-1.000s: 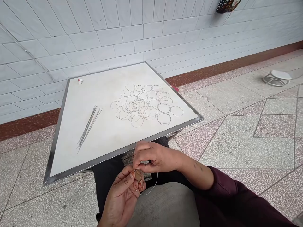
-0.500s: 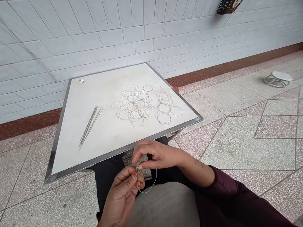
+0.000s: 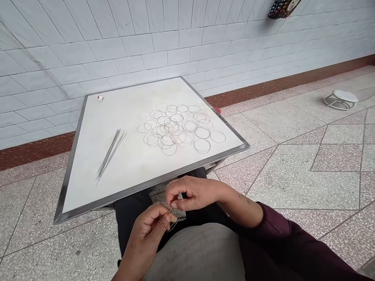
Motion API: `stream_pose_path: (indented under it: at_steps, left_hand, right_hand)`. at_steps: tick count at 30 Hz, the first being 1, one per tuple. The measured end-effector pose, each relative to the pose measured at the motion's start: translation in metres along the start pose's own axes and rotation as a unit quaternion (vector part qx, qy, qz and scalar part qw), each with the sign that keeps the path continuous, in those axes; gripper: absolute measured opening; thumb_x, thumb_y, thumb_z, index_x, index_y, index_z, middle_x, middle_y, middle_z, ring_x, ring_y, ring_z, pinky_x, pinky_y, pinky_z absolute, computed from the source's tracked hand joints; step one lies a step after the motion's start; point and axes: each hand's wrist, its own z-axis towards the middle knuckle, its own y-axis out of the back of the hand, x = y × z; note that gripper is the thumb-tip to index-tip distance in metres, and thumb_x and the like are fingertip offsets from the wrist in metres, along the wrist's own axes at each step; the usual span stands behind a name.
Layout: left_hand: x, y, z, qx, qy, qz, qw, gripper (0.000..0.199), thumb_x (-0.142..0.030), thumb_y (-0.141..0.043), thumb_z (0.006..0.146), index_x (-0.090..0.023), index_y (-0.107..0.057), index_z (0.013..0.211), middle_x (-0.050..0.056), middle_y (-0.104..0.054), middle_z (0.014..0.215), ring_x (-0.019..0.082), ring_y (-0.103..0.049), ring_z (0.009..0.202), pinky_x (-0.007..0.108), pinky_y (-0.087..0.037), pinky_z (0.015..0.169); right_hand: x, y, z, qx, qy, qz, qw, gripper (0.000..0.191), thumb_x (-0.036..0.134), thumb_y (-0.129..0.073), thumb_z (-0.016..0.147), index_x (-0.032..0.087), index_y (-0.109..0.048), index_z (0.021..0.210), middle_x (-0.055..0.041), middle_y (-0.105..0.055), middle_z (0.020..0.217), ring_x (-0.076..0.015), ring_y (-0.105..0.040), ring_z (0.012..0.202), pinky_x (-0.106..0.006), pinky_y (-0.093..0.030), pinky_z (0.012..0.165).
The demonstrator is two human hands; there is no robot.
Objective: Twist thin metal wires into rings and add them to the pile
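Over my lap, just off the near edge of the table, both hands meet at a thin wire loop [image 3: 176, 224]. My left hand [image 3: 149, 230] pinches the wire between thumb and forefinger. My right hand [image 3: 195, 194] comes in from the right, its thumb and forefinger closed on the wire close to the left fingertips. Most of the loop is hidden behind the left hand. On the table [image 3: 131, 177] lie many overlapping wire rings [image 3: 202, 145], and to their left a bundle of straight wires [image 3: 109, 154].
A small white and red object [image 3: 100, 98] sits at the table's far left corner. Metal trim [image 3: 152, 181] edges the table, which stands near a tiled wall [image 3: 155, 60]. A low white stool [image 3: 341, 99] is on the floor at right. A dark patterned bag [image 3: 283, 8] hangs above.
My left hand has turned, so the loop shows less and sits lower behind the fingers. The right hand has shifted slightly, still at the wire. The things on the table stay put.
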Motion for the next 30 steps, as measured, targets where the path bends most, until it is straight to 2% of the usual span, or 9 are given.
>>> stream_pose_path:
  at_steps: [3, 6, 10, 12, 17, 22, 26, 30]
  left_hand:
    - [-0.004, 0.005, 0.006, -0.008, -0.017, 0.043, 0.999, 0.027, -0.035, -0.061, 0.090, -0.022, -0.066, 0.068, 0.002, -0.053, 0.068, 0.019, -0.048, 0.066, 0.029, -0.035, 0.063]
    - [-0.006, 0.013, 0.017, -0.013, -0.014, 0.043, 0.999, 0.025, -0.035, -0.062, 0.089, -0.022, -0.066, 0.068, 0.002, -0.055, 0.069, 0.019, -0.048, 0.068, 0.029, -0.036, 0.065]
    - [-0.011, 0.024, 0.033, -0.013, 0.024, -0.048, 0.999, 0.025, -0.039, -0.062, 0.090, -0.021, -0.072, 0.076, 0.004, -0.059, 0.073, 0.020, -0.050, 0.074, 0.030, -0.039, 0.073]
    - [-0.014, 0.029, 0.041, -0.011, 0.043, -0.114, 0.992, 0.025, -0.040, -0.064, 0.088, -0.019, -0.073, 0.077, 0.005, -0.061, 0.075, 0.019, -0.050, 0.074, 0.030, -0.040, 0.073]
    - [-0.016, 0.036, 0.059, -0.005, 0.089, -0.260, 0.961, 0.017, -0.033, -0.076, 0.077, -0.016, -0.074, 0.074, 0.004, -0.061, 0.072, 0.015, -0.048, 0.067, 0.031, -0.045, 0.073]
    - [-0.014, 0.042, 0.075, -0.021, 0.098, -0.313, 0.944, 0.017, -0.029, -0.080, 0.072, -0.014, -0.074, 0.078, 0.003, -0.058, 0.066, 0.015, -0.051, 0.065, 0.030, -0.046, 0.071]
    - [-0.017, 0.046, 0.091, -0.028, 0.064, -0.345, 0.936, 0.014, -0.026, -0.078, 0.075, -0.013, -0.072, 0.076, 0.002, -0.056, 0.067, 0.013, -0.051, 0.066, 0.028, -0.047, 0.070]
    - [-0.019, 0.050, 0.116, -0.044, 0.041, -0.369, 0.927, 0.013, -0.023, -0.078, 0.074, -0.013, -0.070, 0.075, 0.002, -0.058, 0.070, 0.012, -0.052, 0.065, 0.027, -0.047, 0.070]
  right_hand:
    - [-0.003, 0.000, 0.004, 0.003, -0.014, 0.005, 1.000, 0.010, 0.011, -0.058, 0.087, 0.017, -0.063, 0.093, -0.0005, -0.064, 0.088, -0.0108, -0.059, 0.081, -0.022, -0.046, 0.072]
    - [-0.006, 0.003, 0.011, -0.028, -0.028, 0.013, 0.999, 0.015, 0.006, -0.059, 0.083, 0.018, -0.063, 0.090, 0.0012, -0.062, 0.085, -0.0093, -0.057, 0.076, -0.020, -0.045, 0.069]
    - [-0.011, 0.011, 0.024, -0.096, -0.015, 0.025, 0.995, 0.015, 0.004, -0.060, 0.080, 0.017, -0.062, 0.086, 0.0021, -0.060, 0.083, -0.0091, -0.055, 0.075, -0.020, -0.043, 0.068]
    - [-0.015, 0.017, 0.030, -0.108, -0.015, 0.035, 0.993, 0.015, 0.004, -0.060, 0.079, 0.017, -0.062, 0.086, 0.0020, -0.060, 0.083, -0.0094, -0.055, 0.075, -0.020, -0.043, 0.069]
    - [-0.027, 0.032, 0.041, -0.080, -0.041, 0.082, 0.993, 0.012, 0.007, -0.058, 0.082, 0.016, -0.061, 0.089, 0.0035, -0.058, 0.080, -0.0082, -0.051, 0.070, -0.020, -0.041, 0.068]
    - [-0.042, 0.045, 0.054, -0.056, -0.054, 0.112, 0.991, 0.011, 0.010, -0.059, 0.083, 0.017, -0.060, 0.091, 0.0041, -0.055, 0.079, -0.0081, -0.047, 0.069, -0.020, -0.038, 0.066]
    - [-0.047, 0.053, 0.068, -0.114, -0.054, 0.128, 0.984, 0.009, 0.011, -0.059, 0.080, 0.017, -0.059, 0.086, 0.0033, -0.056, 0.079, -0.0088, -0.047, 0.070, -0.021, -0.039, 0.067]
    - [-0.052, 0.058, 0.080, -0.196, -0.030, 0.066, 0.978, 0.009, 0.009, -0.057, 0.078, 0.017, -0.058, 0.082, 0.0027, -0.057, 0.078, -0.0103, -0.050, 0.072, -0.022, -0.041, 0.068]
